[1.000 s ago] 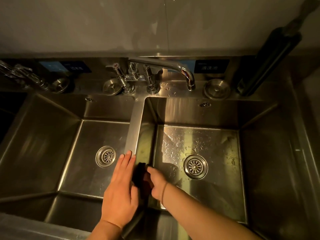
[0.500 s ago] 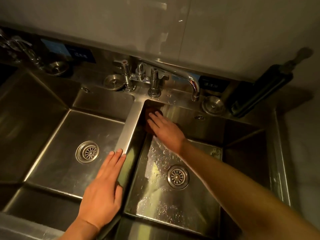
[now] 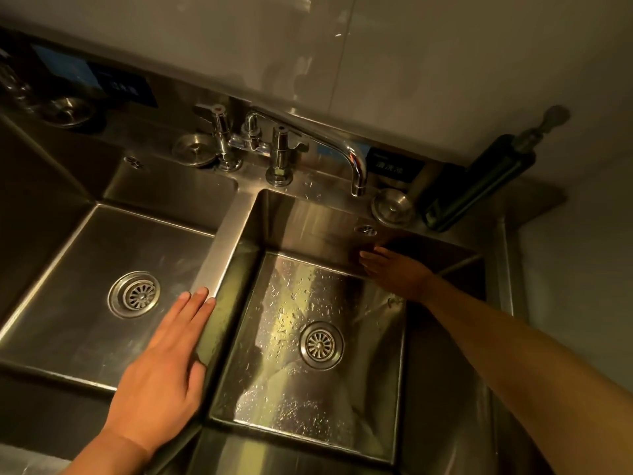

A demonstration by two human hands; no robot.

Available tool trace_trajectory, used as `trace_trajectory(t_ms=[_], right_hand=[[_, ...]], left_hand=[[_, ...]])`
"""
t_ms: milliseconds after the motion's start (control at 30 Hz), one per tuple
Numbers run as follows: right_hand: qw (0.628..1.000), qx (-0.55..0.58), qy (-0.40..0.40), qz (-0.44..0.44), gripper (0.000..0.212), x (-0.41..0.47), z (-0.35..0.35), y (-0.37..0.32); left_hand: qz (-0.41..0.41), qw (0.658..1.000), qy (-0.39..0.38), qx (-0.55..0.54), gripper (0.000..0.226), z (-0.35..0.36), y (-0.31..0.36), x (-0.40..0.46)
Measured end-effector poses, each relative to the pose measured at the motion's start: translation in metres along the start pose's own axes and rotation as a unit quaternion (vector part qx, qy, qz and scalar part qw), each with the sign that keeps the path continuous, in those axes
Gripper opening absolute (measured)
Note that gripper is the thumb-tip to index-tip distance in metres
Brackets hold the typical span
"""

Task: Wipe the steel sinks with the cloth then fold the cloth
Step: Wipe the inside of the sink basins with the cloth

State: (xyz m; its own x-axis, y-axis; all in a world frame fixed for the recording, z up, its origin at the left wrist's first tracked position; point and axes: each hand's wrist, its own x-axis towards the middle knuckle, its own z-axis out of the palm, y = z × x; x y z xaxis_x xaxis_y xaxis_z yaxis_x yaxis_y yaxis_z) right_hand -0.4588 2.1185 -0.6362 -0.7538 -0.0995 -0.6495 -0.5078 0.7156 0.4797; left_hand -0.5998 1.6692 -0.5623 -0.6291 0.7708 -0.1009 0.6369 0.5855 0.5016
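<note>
A: Nearest the camera, what was the left hand [image 3: 161, 368] doing?

B: It lay flat, fingers straight and together, on the divider [image 3: 226, 241] between the two sinks, holding nothing. Its fingertips sat on the divider's near half.

A: And the sinks?

B: The left sink [image 3: 68, 303] looked dry and dull around its drain. The right sink [image 3: 308, 389] had water beads scattered over its floor.

A: The cloth?

B: Hard to make out. Only a dark patch [image 3: 364, 250] showed under the right hand [image 3: 397, 272], against the far wall of the right sink, near its far right corner.

A: How was that hand posed?

B: Arm stretched out across the basin, fingers extended and pressing flat toward the wall, below the tap [image 3: 356, 166].
</note>
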Motion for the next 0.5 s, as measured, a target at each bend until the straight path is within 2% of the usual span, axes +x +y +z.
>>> trace_trajectory(t_ms=[100, 200, 267, 400, 500], right_hand=[[0.995, 0.063, -0.081, 0.013, 0.056, -0.021, 0.014, -0.007], [0.989, 0.106, -0.094, 0.045, 0.056, -0.015, 0.01, -0.015], [0.99, 0.113, -0.064, 0.05, 0.056, 0.001, -0.002, -0.019], [0.993, 0.1, 0.058, 0.036, 0.054, 0.037, -0.037, -0.011], [0.991, 0.071, 0.11, 0.029, 0.05, 0.059, -0.064, 0.0]], left_hand=[[-0.005, 1.0, -0.005, 0.004, 0.088, 0.0, 0.0, -0.002], [0.0, 1.0, -0.003, 0.009, 0.088, -0.003, 0.001, -0.001], [0.0, 1.0, -0.003, 0.01, 0.088, -0.005, 0.002, -0.001], [0.005, 0.998, -0.013, 0.053, 0.081, -0.007, 0.004, 0.0], [0.026, 0.993, 0.02, 0.112, 0.053, -0.008, 0.011, 0.027]])
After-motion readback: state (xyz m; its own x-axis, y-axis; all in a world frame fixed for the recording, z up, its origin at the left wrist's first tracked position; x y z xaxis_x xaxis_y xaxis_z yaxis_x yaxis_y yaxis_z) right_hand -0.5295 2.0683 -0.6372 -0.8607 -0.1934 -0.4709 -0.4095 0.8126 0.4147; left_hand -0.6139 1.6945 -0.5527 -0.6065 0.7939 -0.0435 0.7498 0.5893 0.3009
